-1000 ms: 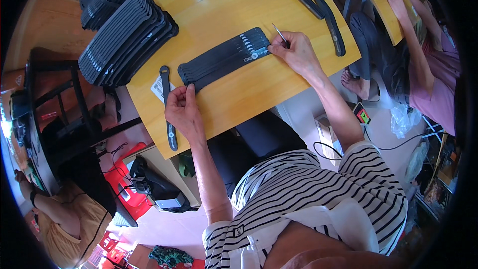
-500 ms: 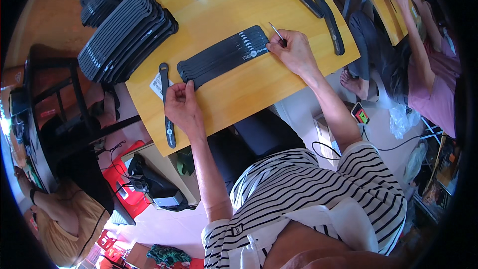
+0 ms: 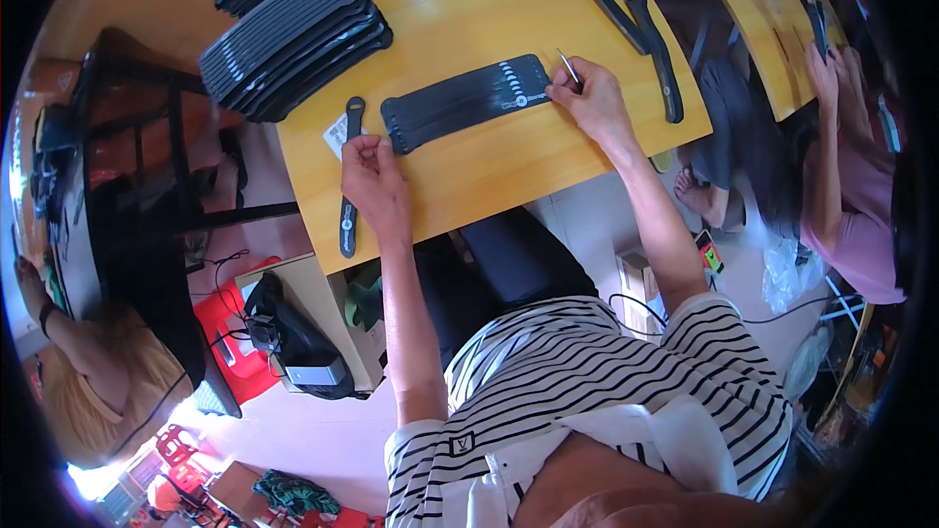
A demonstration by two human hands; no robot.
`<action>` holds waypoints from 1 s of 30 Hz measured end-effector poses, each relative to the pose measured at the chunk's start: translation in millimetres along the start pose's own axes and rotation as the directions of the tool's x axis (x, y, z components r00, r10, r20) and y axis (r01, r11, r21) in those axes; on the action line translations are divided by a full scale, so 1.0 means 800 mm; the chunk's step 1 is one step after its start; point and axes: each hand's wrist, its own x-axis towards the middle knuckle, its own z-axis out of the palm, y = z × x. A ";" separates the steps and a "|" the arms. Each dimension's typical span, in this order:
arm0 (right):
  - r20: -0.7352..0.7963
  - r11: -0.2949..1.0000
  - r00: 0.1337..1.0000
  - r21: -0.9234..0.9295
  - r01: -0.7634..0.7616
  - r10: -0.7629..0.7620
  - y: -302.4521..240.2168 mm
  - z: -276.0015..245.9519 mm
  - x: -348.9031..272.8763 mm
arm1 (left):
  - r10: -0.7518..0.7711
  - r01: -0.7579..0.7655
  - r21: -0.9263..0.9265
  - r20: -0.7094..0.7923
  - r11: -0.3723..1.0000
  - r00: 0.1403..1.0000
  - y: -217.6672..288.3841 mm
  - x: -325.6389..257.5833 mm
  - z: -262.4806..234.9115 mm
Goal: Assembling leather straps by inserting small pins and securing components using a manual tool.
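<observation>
A flat row of black straps (image 3: 455, 103) with white printed marks lies slantwise on the yellow table before me. My right hand (image 3: 592, 103) is at the row's right end, closed round a thin, pointed metal tool (image 3: 568, 66) that points up and away. By the row's lower left corner is my left hand (image 3: 377, 186), fingers drawn together; what they hold, if anything, is hidden. Partly behind that hand lies a single black strap (image 3: 347, 225) with a hole at its far end. A white label (image 3: 336, 135) sticks out beneath it.
Thick stacks of black straps (image 3: 298, 34) fill the table's far left. Two loose straps (image 3: 657, 54) lie near its right edge (image 3: 711, 127). A co-worker's hands (image 3: 831, 73) are at another table on the right. A seated person (image 3: 108, 362) is at the left.
The view has shifted, so the table sits farther right. My left fingers have come slightly off the row's corner, whose straps look more evenly lined up. The co-worker's hands have drawn nearer their body.
</observation>
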 end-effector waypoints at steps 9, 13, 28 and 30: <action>0.124 0.940 0.976 0.273 -0.207 0.179 -0.024 -0.030 -0.061 | 0.453 -0.347 0.685 0.028 0.641 0.891 -0.024 -0.021 -0.104; 0.210 0.963 0.975 0.237 -0.126 0.076 -0.033 0.002 -0.101 | 0.081 -0.101 0.659 0.060 0.746 0.995 -0.035 -0.029 -0.119; 0.580 0.881 0.804 0.441 -0.170 -0.135 -0.087 0.113 -0.215 | -0.351 0.429 -0.759 0.279 0.491 0.894 -0.037 -0.134 -0.077; 0.698 0.665 0.713 0.506 -0.549 0.058 -0.088 0.102 -0.206 | -0.309 0.474 -0.758 0.366 0.448 0.878 -0.031 -0.136 -0.078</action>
